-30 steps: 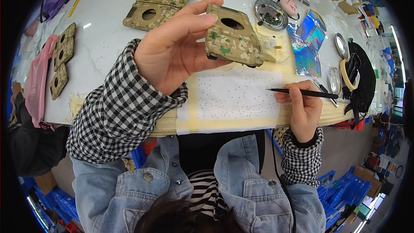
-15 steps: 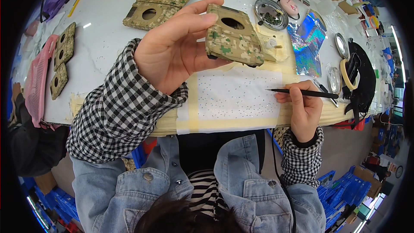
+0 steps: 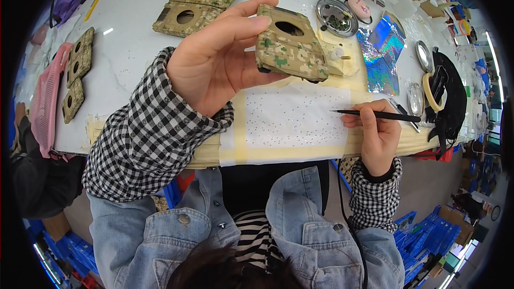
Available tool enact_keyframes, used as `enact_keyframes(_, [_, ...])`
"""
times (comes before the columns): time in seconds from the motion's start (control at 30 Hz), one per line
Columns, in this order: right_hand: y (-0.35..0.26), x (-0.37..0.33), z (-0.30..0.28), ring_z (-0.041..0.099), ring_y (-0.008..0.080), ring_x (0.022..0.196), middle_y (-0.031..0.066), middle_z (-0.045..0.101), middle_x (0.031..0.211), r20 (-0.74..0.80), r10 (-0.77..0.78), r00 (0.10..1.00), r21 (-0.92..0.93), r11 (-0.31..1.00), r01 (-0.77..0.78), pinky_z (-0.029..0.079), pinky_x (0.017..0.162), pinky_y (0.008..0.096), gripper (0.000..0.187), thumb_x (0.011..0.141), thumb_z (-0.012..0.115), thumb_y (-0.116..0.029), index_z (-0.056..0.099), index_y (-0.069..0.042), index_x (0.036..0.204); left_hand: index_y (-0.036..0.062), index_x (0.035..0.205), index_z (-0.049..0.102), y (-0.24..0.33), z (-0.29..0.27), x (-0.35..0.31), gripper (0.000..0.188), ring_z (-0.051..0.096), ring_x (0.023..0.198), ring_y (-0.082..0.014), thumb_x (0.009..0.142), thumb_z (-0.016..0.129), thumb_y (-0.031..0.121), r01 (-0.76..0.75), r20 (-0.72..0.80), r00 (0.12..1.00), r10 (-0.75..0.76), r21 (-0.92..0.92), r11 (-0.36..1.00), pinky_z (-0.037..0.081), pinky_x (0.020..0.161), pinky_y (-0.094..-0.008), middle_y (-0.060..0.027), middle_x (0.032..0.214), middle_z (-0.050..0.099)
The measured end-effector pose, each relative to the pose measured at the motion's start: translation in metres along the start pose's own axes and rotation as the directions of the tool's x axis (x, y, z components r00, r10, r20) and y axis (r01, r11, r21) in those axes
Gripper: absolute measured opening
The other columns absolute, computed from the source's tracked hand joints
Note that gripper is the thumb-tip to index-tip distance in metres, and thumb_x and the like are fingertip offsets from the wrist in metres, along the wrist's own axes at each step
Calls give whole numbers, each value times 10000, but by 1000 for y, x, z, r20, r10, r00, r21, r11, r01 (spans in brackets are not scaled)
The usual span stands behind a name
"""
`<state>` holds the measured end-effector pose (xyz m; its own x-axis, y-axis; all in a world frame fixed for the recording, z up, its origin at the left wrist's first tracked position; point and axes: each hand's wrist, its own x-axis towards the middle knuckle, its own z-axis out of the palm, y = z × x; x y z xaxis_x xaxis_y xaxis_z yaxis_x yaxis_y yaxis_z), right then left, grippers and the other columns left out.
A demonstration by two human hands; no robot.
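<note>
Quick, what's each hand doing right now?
Left hand: closed, holding a camouflage case.
Right hand: closed, holding a black pointed tool.

Loose black-and-white checked fabric oversleeves overlie a light-blue denim jacket with round metal buttons, open over a black-and-white striped shirt; a thin black cable crosses the jacket.

It's bright in here, with a white tube light glowing at the far right and a small streak of glare on the desk. The shiny foil sheet throws blue glints, and the camouflage case looks crisp, while everything toward the outer edges bends and softens.
</note>
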<state>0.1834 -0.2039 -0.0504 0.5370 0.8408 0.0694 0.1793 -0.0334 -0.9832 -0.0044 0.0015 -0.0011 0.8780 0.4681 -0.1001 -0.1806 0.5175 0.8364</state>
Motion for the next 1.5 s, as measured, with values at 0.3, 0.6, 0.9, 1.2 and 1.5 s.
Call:
enact_keyframes(0.3, [0,-1,-3,638,147,692,116,633,763,27,-28,999,8,1000,28,517,657,240,163,938,518,-112,534,44,893,-31,1409,159,0,1,0,565,528,1144,-355,933,362,195,7,-2,1000,-7,-7,1000,508,924,-350,-253,1258,488])
enact_keyframes(0.6, [-19,11,-2,639,162,663,133,626,760,-57,-101,993,110,988,107,526,626,253,192,951,497,-143,523,37,891,18,1410,211,4,2,-2,551,542,1144,-288,928,414,193,63,-21,998,-64,-32,998,500,939,-358,-191,1296,475])
enact_keyframes(0.9, [-84,49,38,601,143,794,123,630,868,47,-531,846,183,837,516,483,729,253,156,921,549,-124,543,32,917,35,1405,219,6,7,-3,570,545,1115,-236,917,464,199,85,-41,995,-90,-109,990,464,954,-416,-144,1279,468])
enact_keyframes(1.2, [-72,59,58,594,158,889,116,610,912,84,-523,848,197,843,500,455,844,279,129,907,565,-88,570,36,942,39,1381,239,3,2,-2,599,588,1024,-251,882,547,162,94,-21,995,-101,-215,972,523,869,-403,-140,1212,475])
enact_keyframes(1.5, [-72,59,58,603,154,867,114,599,921,109,-511,853,155,856,493,466,812,261,133,901,573,-76,576,48,949,49,1402,213,6,7,-4,525,535,1146,-243,946,412,216,112,-43,992,-116,-97,989,452,975,-409,-157,1285,478])
